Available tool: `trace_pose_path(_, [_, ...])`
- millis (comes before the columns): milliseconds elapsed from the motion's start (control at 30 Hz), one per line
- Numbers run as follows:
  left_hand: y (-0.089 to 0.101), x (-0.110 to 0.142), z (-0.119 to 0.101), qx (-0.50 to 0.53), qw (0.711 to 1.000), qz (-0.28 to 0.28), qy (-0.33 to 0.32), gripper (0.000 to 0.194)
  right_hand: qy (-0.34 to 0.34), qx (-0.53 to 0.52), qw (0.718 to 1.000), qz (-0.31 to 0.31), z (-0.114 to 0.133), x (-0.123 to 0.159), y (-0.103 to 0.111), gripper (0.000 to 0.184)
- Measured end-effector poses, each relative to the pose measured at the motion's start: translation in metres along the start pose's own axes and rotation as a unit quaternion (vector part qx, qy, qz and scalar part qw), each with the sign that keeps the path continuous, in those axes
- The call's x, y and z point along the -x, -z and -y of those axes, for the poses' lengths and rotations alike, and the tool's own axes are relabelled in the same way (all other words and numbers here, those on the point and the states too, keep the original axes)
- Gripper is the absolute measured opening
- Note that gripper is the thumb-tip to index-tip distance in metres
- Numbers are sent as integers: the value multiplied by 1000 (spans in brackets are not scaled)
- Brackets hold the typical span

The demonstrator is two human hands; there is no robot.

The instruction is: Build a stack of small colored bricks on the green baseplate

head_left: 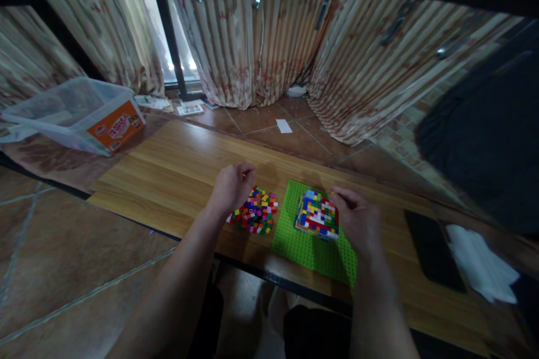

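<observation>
A block built of many-coloured toy bricks (pixel 316 214) stands on a green studded baseplate (pixel 290 241). At its right upper corner is my right hand (pixel 359 217), thumb and fingers pinched together; a small yellowish spot shows at the fingertips, too small to name. Left of the baseplate, a pile of loose small bricks (pixel 256 213) in mixed colours lies on the wooden table. My left hand (pixel 231 188) hovers over the pile's upper left side, its fingers closed in a pinch. Whatever is between those fingers cannot be made out.
The wooden table (pixel 168 162) runs across the view. A clear plastic bin (pixel 84 118) with an orange label is at the far left. To the right lie a dark flat slab (pixel 433 249) and white paper or cloth (pixel 482 263). Striped curtains (pixel 269 33) hang behind.
</observation>
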State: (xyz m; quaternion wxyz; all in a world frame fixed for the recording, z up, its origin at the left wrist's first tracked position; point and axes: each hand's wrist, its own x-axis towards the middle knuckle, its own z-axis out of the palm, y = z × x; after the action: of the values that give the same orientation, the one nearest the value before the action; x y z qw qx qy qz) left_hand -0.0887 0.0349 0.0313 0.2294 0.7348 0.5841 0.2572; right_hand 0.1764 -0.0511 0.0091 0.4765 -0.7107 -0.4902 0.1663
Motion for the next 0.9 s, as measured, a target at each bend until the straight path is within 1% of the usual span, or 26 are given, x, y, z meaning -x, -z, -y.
trace_pose_path(133, [-1, -1, 1, 3, 1000, -6, 2, 29, 75, 40, 996, 21, 4, 1, 1, 26])
trace_pose_path(233, [-2, -2, 3, 6, 1000, -11, 1, 28, 95, 37, 994, 30, 6, 2, 0, 24])
trace_pose_path(367, [-2, -1, 3, 10, 1000, -10, 8, 29, 69, 50, 996, 38, 5, 3, -3, 26])
trace_pose_path(533, [0, -1, 1, 6, 1000, -5, 11, 30, 34, 12, 999, 40, 5, 3, -8, 33])
trace_pose_path(733, [-1, 0, 1, 0, 1000, -10, 12, 28, 43, 20, 998, 45, 11, 4, -10, 36])
trace_pose_path(900, [0, 0, 0, -4, 1000, -1, -2, 27, 42, -16, 998, 50, 7, 2, -8, 37])
